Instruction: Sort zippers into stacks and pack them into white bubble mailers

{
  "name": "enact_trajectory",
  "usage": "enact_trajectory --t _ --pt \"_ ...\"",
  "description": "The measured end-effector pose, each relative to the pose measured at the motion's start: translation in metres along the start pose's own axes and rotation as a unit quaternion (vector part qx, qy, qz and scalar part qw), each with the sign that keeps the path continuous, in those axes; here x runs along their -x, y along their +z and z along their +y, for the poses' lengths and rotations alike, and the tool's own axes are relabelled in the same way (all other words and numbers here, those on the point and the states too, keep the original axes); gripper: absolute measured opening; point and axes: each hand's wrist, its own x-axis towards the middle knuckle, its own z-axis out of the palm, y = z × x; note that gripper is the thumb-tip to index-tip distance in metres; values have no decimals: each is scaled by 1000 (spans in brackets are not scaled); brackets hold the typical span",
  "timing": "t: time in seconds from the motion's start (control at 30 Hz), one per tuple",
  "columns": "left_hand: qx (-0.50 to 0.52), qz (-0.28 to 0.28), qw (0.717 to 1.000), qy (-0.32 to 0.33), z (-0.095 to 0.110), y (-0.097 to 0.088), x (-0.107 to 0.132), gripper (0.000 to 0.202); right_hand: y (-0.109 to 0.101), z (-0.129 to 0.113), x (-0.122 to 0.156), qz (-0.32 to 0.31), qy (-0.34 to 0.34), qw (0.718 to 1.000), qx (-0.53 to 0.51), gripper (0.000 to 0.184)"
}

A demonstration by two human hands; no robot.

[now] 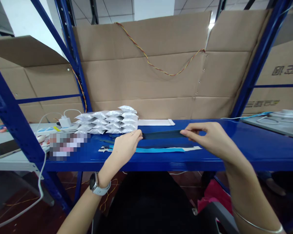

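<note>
My left hand (pixel 127 146) and right hand (pixel 210 138) each pinch one end of a dark strip (pixel 161 135), held over the blue steel shelf (pixel 258 143), behind a blue-and-white strip (pixel 156 149).

Walls: I see corrugated cardboard sheets (pixel 141 78) standing beyond the fingers (pixel 192 127), with a white wall (pixel 31 19) high to their left.
Ceiling: white ceiling tiles (pixel 107 13) sit high beyond the fingers.
Furniture: blue steel shelving (pixel 258 55) rises on both sides of the fingers, and its blue shelf (pixel 258 152) runs just beneath them. A white table (pixel 14 165) stands well to their left.
Floor: dark reddish tile (pixel 63 198) lies well below the fingers.
Light: even indoor light, with one bright gap (pixel 211 26) between the cardboard sheets, high beyond the fingers.
</note>
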Motion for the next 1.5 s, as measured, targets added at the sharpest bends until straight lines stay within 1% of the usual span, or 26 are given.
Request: enact_trajectory --t 0.13,0.2,0.3,0.37,0.43,0.53,0.6,0.73,0.8,0.97,1.1,1.17,1.3,1.4,1.5 --pt "1 18 1000 10 -11 0 -1 23 -14 8 2 -3 14 1000 8 38" --pt "-22 18 999 -17 -23 2 -2 23 -20 15 3 16 31 999 27 37" --pt "-49 13 996 -69 -47 0 -3 22 -30 29 6 51 58 996 43 38" --pt "-52 12 995 -87 -61 -4 -2 23 -35 35 7 52 63 996 37 40" --pt "-50 14 994 -96 -71 -9 -1 23 -35 37 6 43 65 997 28 40" --pt "-47 13 995 -93 -78 -15 1 23 -34 37 4 29 69 997 13 38" --pt "-53 12 994 -94 -81 -17 3 23 -37 41 4 26 81 996 8 38" --pt "-72 9 989 -126 -91 -19 5 21 -53 59 11 72 140 987 18 36" --pt "-70 6 989 -134 -96 -21 5 21 -59 66 14 86 156 984 20 38" --pt "-76 5 987 -143 -111 -26 8 22 -57 70 14 64 146 987 2 44" --pt "-74 11 985 -153 -129 -32 16 22 -57 80 12 75 153 985 14 41" --pt "-57 -2 987 -152 -136 -34 19 22 -57 87 12 60 154 986 18 42" --pt "-29 -36 989 -137 -145 -34 23 23 -54 96 9 8 151 988 21 45" --pt "5 -100 987 -127 -153 -28 25 23 -46 100 5 -79 140 987 22 44" --pt "39 -156 981 -110 -162 -18 25 20 -36 103 0 -164 120 978 52 46"
